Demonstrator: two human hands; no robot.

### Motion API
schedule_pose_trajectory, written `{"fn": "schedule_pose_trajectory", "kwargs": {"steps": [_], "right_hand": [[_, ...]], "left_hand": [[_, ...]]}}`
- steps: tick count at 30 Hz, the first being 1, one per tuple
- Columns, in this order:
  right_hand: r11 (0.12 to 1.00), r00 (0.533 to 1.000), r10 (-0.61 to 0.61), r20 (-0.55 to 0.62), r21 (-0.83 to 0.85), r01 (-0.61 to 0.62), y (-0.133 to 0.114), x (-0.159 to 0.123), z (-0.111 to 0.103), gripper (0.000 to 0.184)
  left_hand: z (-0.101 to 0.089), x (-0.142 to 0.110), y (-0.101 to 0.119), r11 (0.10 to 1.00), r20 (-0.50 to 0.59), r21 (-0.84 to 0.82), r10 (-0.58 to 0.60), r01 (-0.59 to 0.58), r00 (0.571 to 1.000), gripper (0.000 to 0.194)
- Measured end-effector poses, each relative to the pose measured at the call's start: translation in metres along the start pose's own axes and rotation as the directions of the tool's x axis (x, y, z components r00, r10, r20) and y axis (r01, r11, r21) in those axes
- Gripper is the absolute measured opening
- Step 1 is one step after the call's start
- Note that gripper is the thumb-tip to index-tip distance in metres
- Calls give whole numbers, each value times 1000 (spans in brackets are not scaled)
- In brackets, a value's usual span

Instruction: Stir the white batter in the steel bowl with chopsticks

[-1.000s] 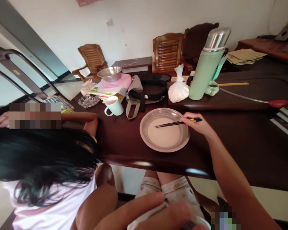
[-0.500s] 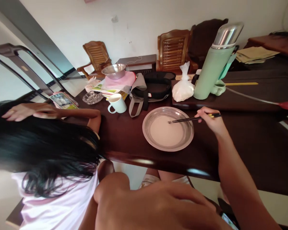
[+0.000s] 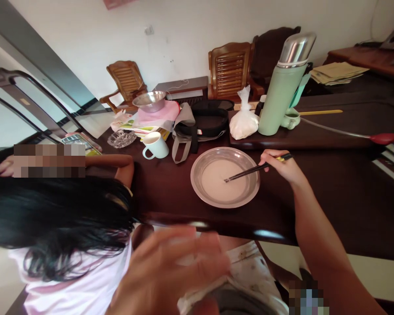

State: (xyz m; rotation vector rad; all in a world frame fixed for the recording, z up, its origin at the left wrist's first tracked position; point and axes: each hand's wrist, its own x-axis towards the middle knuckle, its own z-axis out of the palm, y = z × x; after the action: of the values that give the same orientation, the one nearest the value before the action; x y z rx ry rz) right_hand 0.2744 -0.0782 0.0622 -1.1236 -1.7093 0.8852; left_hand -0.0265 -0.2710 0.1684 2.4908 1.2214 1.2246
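My right hand [image 3: 278,164] is closed around a pair of dark chopsticks [image 3: 249,171] with yellow near the upper ends. Their tips dip into a pale, milky liquid [image 3: 221,192] in a round metal basin [image 3: 197,187] on the dark table. In the near foreground, my left hand [image 3: 179,262] is blurred, its fingers stretched out with nothing seen in them. It hovers above my lap, apart from the basin. Behind the basin sits a knotted plastic bag of white powder [image 3: 244,123], beside a tall green thermos [image 3: 276,96].
A white mug [image 3: 158,146], a glass ashtray [image 3: 121,139] and a black and grey bag [image 3: 210,120] stand on the table [image 3: 164,188]. A smaller metal bowl [image 3: 149,101] rests on a pink item. At left sits a person with long dark hair [image 3: 59,214], near a phone.
My left hand has swung leftward, its fingers now extended. The chopsticks have turned, and their tips have moved nearer to me in the liquid. The view has shifted slightly.
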Motion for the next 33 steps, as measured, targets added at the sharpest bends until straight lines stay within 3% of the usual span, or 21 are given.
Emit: {"fn": "schedule_pose_trajectory", "kwargs": {"steps": [1, 2, 3, 7, 9, 11, 13, 15, 18, 21, 27, 33], "right_hand": [[1000, 999, -6, 48, 4, 6, -1, 0, 3, 35], [1000, 996, -19, 83, -3, 19, -1, 1, 6, 33], [999, 994, -33, 101, -18, 35, -1, 1, 9, 31], [997, 999, -52, 15, -57, 53, 1, 1, 8, 29], [999, 999, -34, -23, -33, 33, 1, 0, 4, 33], [1000, 1000, -17, 14, -2, 17, -1, -1, 3, 36], [1000, 995, -12, 101, 11, 11, -3, -1, 6, 35], [1000, 989, -20, 145, -6, 22, -2, 1, 8, 31], [999, 999, -25, 46, -43, 27, 1, 2, 5, 29], [1000, 998, 0, -65, -26, -2, 2, 1, 0, 35], [999, 993, -28, 111, -15, 30, 1, 3, 10, 33], [1000, 998, 7, -62, -18, -8, 3, 1, -2, 37]], "left_hand": [[5, 10, -16, 998, -1, -61, 9, -9, 1000, 40], [13, 20, -36, 991, -85, -129, -29, 18, 996, 38], [24, 32, -59, 977, -112, -187, -121, 99, 986, 36], [84, 63, -165, 825, -183, -448, -462, 345, 868, 36], [112, 65, -208, 729, -104, -527, -565, 436, 819, 40], [133, 61, -235, 633, 20, -589, -610, 502, 792, 48], [144, 54, -246, 586, 97, -604, -619, 540, 780, 53], [148, 49, -247, 584, 144, -609, -585, 537, 798, 53], [146, 47, -243, 585, 190, -629, -524, 512, 831, 50], [145, 47, -243, 539, 260, -643, -516, 545, 816, 50], [148, 46, -246, 518, 293, -636, -524, 572, 800, 55], [147, 49, -243, 544, 275, -603, -544, 583, 793, 60]]}}
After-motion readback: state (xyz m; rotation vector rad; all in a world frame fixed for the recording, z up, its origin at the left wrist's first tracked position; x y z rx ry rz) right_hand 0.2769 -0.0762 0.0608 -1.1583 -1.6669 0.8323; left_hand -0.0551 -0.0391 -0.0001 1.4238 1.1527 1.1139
